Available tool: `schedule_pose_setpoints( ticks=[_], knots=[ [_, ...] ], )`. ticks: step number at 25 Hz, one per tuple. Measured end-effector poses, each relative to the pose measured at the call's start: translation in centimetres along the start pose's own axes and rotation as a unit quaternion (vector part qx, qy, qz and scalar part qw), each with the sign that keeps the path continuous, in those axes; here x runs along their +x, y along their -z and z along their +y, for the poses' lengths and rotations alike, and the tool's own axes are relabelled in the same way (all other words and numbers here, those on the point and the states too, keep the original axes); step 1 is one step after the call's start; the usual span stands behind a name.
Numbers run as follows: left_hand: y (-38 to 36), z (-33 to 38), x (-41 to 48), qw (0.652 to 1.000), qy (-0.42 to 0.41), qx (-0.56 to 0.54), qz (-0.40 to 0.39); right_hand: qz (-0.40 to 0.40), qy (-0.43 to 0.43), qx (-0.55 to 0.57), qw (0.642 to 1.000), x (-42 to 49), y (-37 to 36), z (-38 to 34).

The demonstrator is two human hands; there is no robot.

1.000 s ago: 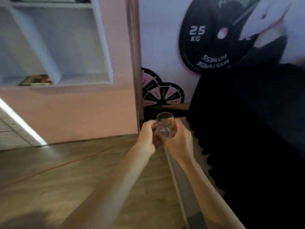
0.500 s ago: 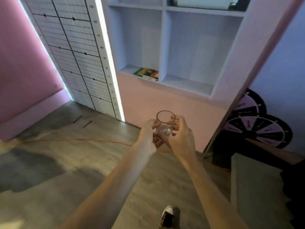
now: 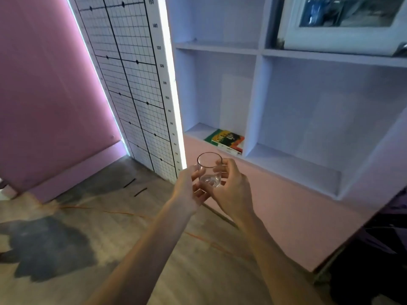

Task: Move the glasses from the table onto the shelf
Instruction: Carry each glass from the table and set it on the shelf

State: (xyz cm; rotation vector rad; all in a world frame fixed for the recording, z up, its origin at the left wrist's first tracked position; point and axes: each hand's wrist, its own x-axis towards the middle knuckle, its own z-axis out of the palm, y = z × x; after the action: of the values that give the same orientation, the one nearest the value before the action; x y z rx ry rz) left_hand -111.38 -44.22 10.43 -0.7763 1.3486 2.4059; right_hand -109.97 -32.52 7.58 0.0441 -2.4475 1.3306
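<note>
A clear, empty drinking glass [image 3: 209,170] is held upright in front of me, at chest height. My left hand [image 3: 188,190] grips its left side and my right hand [image 3: 231,186] wraps its right side and base. The white shelf unit [image 3: 293,170] with open compartments rises just beyond the glass, to the upper right. Its lower right compartment holds nothing, and the table is out of view.
A green and orange book [image 3: 226,139] lies in the lower left compartment. A framed picture [image 3: 343,25] stands on the upper shelf. A lit height-chart panel [image 3: 136,89] leans left of the shelf against a pink wall. An orange cable [image 3: 123,213] runs across the wooden floor.
The view has swung left and closer to the shelf; the weight-plate poster and dark area on the right are gone from sight. Both hands keep hold of the glass.
</note>
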Motion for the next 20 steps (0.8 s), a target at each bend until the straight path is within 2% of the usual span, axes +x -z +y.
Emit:
schedule_pose_setpoints(
  ticks=[10, 14, 20],
  knots=[
    [-5.6, 9.3, 8.6, 0.997, -0.073, -0.018, -0.003, -0.044, 0.063, 0.021, 0.997, 15.6, -2.3, -0.4],
    [-7.2, 14.3, 11.9, 0.992, -0.121, 0.014, -0.021, -0.020, 0.084, 0.004, 0.996, 21.7, -3.3, -2.4],
    [-10.5, 25.8, 17.9, 0.982, -0.148, 0.046, -0.109, 0.053, 0.096, -0.010, 0.994, 32.7, -6.0, -7.5]
  ],
)
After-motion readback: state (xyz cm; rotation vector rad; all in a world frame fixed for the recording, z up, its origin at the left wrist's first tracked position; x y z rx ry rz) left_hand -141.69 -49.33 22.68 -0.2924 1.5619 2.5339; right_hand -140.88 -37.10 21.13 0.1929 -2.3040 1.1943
